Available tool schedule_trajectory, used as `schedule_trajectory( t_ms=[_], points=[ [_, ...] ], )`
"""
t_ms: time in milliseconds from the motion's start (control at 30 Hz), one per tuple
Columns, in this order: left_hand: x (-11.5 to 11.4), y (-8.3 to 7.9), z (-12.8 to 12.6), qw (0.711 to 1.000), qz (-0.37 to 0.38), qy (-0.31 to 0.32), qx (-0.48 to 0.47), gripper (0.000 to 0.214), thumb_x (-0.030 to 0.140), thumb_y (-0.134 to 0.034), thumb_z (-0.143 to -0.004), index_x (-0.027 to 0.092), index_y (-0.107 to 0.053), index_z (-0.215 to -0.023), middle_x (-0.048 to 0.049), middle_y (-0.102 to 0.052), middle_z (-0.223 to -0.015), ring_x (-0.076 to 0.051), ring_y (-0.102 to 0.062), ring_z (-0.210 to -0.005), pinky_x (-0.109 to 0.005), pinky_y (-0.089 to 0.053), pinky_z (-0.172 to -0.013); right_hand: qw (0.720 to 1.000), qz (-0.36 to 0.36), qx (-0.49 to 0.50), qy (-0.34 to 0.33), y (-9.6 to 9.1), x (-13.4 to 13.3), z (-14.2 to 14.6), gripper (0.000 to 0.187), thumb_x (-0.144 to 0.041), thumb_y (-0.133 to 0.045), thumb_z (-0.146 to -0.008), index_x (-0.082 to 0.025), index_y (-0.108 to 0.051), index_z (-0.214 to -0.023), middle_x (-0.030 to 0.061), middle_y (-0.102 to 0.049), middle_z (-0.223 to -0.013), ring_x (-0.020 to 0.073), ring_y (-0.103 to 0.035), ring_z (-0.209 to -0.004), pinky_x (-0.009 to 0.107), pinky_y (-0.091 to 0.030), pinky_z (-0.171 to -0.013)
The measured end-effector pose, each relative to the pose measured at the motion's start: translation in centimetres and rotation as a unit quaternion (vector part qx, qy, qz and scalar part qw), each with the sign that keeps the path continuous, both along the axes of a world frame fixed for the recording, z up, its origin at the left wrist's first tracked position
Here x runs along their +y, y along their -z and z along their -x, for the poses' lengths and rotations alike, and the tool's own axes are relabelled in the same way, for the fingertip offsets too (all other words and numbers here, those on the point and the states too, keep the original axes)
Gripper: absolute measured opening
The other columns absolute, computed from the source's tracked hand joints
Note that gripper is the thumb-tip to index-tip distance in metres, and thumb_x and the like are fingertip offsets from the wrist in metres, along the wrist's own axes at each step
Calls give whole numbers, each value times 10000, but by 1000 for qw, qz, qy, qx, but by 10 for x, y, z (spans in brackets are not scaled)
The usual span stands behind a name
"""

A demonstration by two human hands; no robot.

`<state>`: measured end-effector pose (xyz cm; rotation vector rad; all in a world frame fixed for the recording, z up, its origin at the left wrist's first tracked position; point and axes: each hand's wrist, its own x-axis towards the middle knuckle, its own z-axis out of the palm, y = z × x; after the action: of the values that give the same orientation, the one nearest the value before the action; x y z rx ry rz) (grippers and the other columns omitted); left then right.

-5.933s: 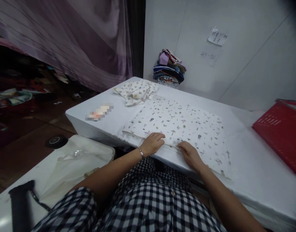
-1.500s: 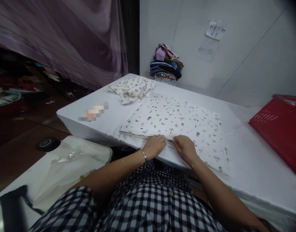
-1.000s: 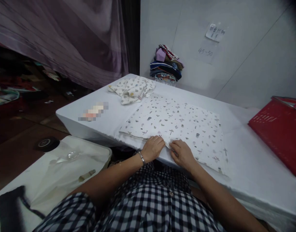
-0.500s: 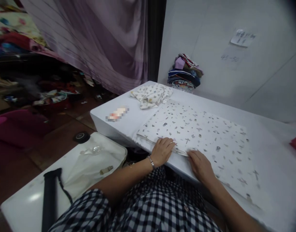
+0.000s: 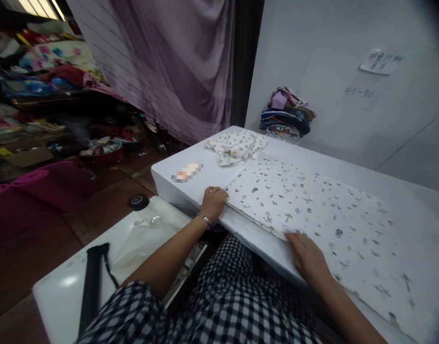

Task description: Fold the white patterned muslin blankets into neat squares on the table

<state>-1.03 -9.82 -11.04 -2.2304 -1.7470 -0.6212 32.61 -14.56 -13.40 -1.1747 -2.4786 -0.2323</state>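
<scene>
A white printed cloth (image 5: 301,210) with small grey and brown motifs lies folded flat in layers on the white table. At its near left corner, my left hand (image 5: 214,203) is closed on the cloth's edge, fingers curled over it. Farther right along the same near edge, my right hand (image 5: 308,255) grips the layered edge between thumb and fingers; the thumb is partly hidden. Between the two hands the edge runs fairly straight. A second printed cloth (image 5: 237,147) lies crumpled beyond the far left corner of the flat one.
A pixelated flat item (image 5: 187,172) lies on the white table (image 5: 162,167). To the left, a smaller white surface (image 5: 58,296) carries a black strap-like thing (image 5: 92,282) and a round black object (image 5: 138,201). Folded clothes (image 5: 285,114) are stacked by the wall; a purple curtain (image 5: 176,62) hangs behind.
My left hand has slid left along the near edge to the cloth's corner, away from my right hand, which stays on the edge. The camera view has turned slightly left.
</scene>
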Motion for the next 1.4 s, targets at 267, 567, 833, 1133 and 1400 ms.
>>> schedule_trajectory(
  t_ms=[267,567,833,1133,1400],
  points=[
    [3,3,28,993,91,71,14,394,28,-424,-740,239,-613,-1013,-6,-630,-1107,-187,-504,-1042,-373,-357,-833,1000,4,-13,-19,-3,-2,10,371,-37,-371,-780,-160,-621,-1025,108,-611,-972,201,-546,-850,324,-462,-731],
    [-9,-2,21,989,116,85,-43,641,-9,-436,-599,204,-515,-1199,-46,-520,-1277,-191,-445,-1171,-385,-357,-957,999,20,-33,-5,1,-2,13,361,-22,-377,-778,-137,-613,-1027,115,-594,-960,207,-522,-837,317,-450,-724],
    [-12,-1,20,989,92,102,-57,348,122,-515,-683,199,-633,-1001,-44,-613,-1110,-210,-492,-1087,-391,-393,-933,999,28,-29,-8,1,-3,12,466,3,-364,-741,-142,-567,-1136,108,-584,-957,199,-516,-833,317,-447,-727],
    [-2,9,36,996,70,43,-39,312,98,-451,-757,215,-670,-944,-30,-642,-1020,-182,-522,-976,-326,-454,-860,999,24,-24,-8,1,-5,15,392,-29,-380,-776,-166,-597,-1072,94,-580,-948,195,-494,-821,303,-406,-712],
    [-4,-13,9,994,66,81,-13,495,124,-430,-680,207,-557,-1152,-52,-570,-1202,-231,-488,-1126,-410,-397,-950,998,49,-16,45,-3,-4,25,230,-172,-424,-876,-189,-588,-1036,67,-567,-880,193,-466,-806,302,-349,-696]
  ],
)
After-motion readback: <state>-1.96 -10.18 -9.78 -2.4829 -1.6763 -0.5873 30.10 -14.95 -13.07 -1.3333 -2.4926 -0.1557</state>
